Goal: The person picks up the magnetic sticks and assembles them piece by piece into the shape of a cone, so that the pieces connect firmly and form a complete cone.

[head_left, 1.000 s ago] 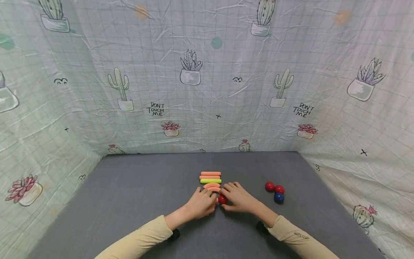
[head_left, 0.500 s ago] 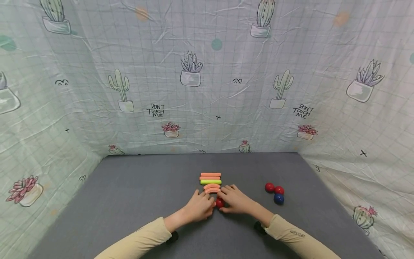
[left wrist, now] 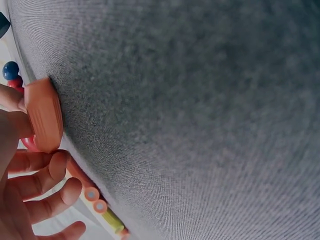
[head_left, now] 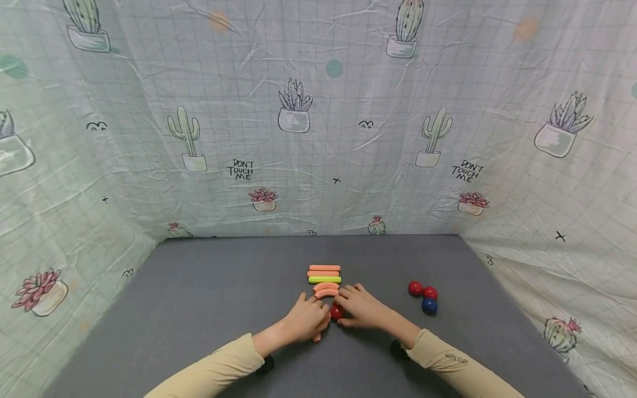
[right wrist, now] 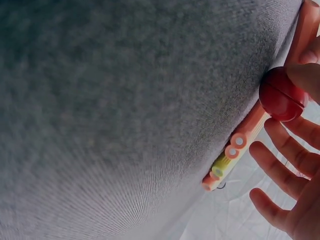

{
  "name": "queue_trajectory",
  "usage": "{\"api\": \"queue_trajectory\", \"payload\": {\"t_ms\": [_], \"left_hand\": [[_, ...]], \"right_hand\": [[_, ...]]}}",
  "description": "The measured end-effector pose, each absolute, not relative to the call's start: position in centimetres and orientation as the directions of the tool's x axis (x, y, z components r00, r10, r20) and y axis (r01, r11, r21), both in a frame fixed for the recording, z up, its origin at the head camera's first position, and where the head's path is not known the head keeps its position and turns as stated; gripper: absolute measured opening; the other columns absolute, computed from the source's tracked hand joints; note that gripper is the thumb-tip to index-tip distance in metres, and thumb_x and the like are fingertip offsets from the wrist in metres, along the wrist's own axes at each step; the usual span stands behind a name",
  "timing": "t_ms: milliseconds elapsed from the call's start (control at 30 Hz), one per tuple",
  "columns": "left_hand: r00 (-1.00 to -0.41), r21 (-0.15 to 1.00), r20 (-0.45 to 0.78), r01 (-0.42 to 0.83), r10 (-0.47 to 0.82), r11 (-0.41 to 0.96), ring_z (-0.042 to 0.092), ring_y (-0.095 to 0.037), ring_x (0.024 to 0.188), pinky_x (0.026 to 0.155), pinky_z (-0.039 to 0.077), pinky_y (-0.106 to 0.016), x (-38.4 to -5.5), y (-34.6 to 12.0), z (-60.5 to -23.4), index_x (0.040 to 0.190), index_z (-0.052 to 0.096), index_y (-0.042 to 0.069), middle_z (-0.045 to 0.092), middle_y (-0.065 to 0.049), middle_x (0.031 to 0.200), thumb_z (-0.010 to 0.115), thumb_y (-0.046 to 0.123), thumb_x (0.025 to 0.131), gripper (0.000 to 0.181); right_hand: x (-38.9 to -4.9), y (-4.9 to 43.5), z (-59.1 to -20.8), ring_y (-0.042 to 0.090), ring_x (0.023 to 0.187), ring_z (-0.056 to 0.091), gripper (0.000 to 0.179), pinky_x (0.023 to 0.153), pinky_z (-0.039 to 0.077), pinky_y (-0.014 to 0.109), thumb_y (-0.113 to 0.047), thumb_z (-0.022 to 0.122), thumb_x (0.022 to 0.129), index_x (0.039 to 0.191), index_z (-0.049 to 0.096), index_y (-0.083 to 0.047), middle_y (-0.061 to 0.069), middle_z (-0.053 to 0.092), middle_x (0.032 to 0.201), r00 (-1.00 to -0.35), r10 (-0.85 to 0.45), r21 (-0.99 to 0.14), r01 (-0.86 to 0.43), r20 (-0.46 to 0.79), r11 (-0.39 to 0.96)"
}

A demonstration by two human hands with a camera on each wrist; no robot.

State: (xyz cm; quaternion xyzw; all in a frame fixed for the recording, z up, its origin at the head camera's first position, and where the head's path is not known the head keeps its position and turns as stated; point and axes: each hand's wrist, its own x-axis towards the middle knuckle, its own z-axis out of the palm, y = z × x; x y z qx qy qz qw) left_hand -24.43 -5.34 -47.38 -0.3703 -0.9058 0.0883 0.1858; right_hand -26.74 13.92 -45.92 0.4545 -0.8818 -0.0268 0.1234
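Observation:
My left hand (head_left: pixel 308 318) pinches an orange bar (left wrist: pixel 45 115) between thumb and fingers, low over the grey table. One end of this bar pokes out below the hand in the head view. To its right, my right hand (head_left: pixel 365 308) holds a glossy red ball (right wrist: pixel 281 94) with a groove around it, thumb on one side and fingertips on the other. Ball and bar lie close together between the two hands. Just beyond them are two curved orange pieces (head_left: pixel 326 289), nested one behind the other.
Behind the curved pieces lie a yellow-green stick (head_left: pixel 324 279) and two straight orange sticks (head_left: pixel 324 268) in a row. Off to the right, two red balls (head_left: pixel 415 288) and a blue ball (head_left: pixel 429 306) sit grouped. A patterned cloth (head_left: pixel 338 155) hangs around the table.
The red ball and my right hand have shifted slightly left and toward me. My left hand has moved slightly, and the end of the orange bar now shows beneath it.

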Motion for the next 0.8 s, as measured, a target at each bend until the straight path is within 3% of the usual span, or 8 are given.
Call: {"api": "queue_trajectory", "payload": {"t_ms": [367, 600, 800], "left_hand": [[-0.713, -0.26, 0.224, 0.614, 0.665, 0.745, 0.057, -0.015, 0.072, 0.064, 0.036, -0.033, -24.3, -5.6, -47.2, 0.073, 0.06, 0.018, 0.06, 0.002, 0.072, 0.05, 0.034, 0.087, 0.024], [-0.721, -0.209, 0.21, 0.627, 0.66, 0.751, 0.053, -0.013, 0.061, 0.061, 0.035, -0.033, -24.2, -6.0, -46.9, 0.064, 0.053, 0.018, 0.053, 0.004, 0.062, 0.052, 0.033, 0.086, 0.027], [-0.725, -0.178, 0.266, 0.611, 0.636, 0.771, 0.054, -0.015, 0.066, 0.06, 0.037, -0.032, -24.3, -6.1, -46.8, 0.084, 0.055, 0.017, 0.056, 0.003, 0.073, 0.055, 0.038, 0.082, 0.021]], "right_hand": [[-27.0, 14.7, -45.9, 0.012, 0.089, 0.05, 0.039, 0.083, 0.039, 0.038, -0.041, 0.064, 0.078, 0.108, 0.058, -0.018, -0.005, 0.056, 0.096, -0.551, -0.802, 0.109, -0.805, 0.232, 0.584], [-27.8, 15.1, -46.0, 0.013, 0.088, 0.051, 0.028, 0.079, 0.04, 0.038, -0.029, 0.067, 0.077, 0.101, 0.06, -0.017, -0.004, 0.055, 0.092, -0.525, -0.799, 0.118, -0.809, 0.294, 0.576], [-28.7, 14.8, -45.9, 0.014, 0.083, 0.05, 0.024, 0.076, 0.039, 0.038, -0.025, 0.069, 0.075, 0.095, 0.06, -0.016, -0.003, 0.055, 0.089, -0.51, -0.788, 0.172, -0.791, 0.344, 0.587]]}}
